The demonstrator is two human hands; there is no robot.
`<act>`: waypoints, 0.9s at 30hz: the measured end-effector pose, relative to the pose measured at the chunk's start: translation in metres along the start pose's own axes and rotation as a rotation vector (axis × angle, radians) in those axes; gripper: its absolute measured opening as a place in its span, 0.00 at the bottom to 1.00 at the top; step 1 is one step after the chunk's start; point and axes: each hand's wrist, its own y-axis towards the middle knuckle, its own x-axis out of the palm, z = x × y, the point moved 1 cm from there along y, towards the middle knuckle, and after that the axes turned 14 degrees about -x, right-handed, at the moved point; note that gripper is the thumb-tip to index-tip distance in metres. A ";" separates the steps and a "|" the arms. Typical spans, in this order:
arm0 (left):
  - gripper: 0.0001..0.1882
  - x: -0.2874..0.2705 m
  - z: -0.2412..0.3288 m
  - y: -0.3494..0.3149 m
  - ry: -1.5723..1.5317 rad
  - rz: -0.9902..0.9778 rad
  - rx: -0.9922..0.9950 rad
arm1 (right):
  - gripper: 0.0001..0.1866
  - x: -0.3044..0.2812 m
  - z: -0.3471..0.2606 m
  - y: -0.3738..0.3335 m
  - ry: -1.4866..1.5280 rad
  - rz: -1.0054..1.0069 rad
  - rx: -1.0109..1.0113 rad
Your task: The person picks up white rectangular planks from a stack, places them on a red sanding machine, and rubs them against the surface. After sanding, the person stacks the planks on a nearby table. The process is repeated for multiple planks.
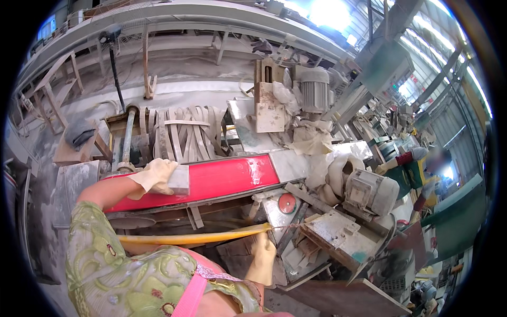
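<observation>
My left hand [155, 175], in a cream glove, is closed over the left end of a smooth pale-grey block [181, 180]. The block rests on a wet, bright red belt [232, 176] of a long machine. In a matching glove, my right hand [262, 259] is just below the end of a yellow hose [195, 237]; its fingers are blurred, so whether they grip anything is unclear. From the hose end a thin reddish streak runs right, toward a dusty metal plate [338, 235]. A red round button [287, 203] sits above my right hand.
Right of the belt stands a dusty electric motor [372, 191], with another motor [315, 90] behind the belt. Looped pale strips [185, 132] hang beyond it. A wooden stand [76, 145] is at left. Another person's red sleeve [400, 160] shows at right.
</observation>
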 end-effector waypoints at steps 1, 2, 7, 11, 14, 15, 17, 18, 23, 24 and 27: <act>0.47 -0.002 0.002 0.001 -0.009 -0.008 0.007 | 0.24 -0.006 -0.004 -0.009 0.066 0.143 0.006; 0.47 -0.006 0.004 0.003 -0.015 -0.014 0.020 | 0.27 -0.013 -0.003 -0.018 0.135 0.292 0.010; 0.38 -0.025 0.030 0.005 -0.294 0.111 0.134 | 0.18 -0.039 0.013 -0.040 0.202 0.333 -0.223; 0.37 0.004 0.005 0.001 -0.355 0.121 0.160 | 0.22 -0.039 0.021 -0.072 -0.010 0.367 -0.039; 0.40 0.030 -0.022 0.017 -0.480 0.026 0.157 | 0.35 -0.040 -0.006 -0.130 -0.313 0.573 0.148; 0.41 0.027 -0.024 0.019 -0.492 -0.019 0.121 | 0.35 -0.041 0.000 -0.150 -0.333 0.632 0.149; 0.43 -0.010 0.008 -0.013 -0.483 -0.089 0.099 | 0.34 -0.039 0.006 -0.199 -0.340 0.766 0.284; 0.43 -0.005 0.007 -0.005 -0.474 -0.034 0.165 | 0.34 -0.043 0.056 -0.221 -0.209 0.888 0.185; 0.44 0.016 -0.013 0.016 -0.453 0.033 0.196 | 0.27 -0.033 0.071 -0.324 -0.193 0.965 0.483; 0.44 0.018 -0.017 0.017 -0.507 0.018 0.212 | 0.26 -0.034 0.078 -0.338 -0.194 0.997 0.559; 0.43 0.020 -0.030 0.022 -0.656 -0.078 0.280 | 0.26 -0.043 0.125 -0.381 -0.102 1.071 0.643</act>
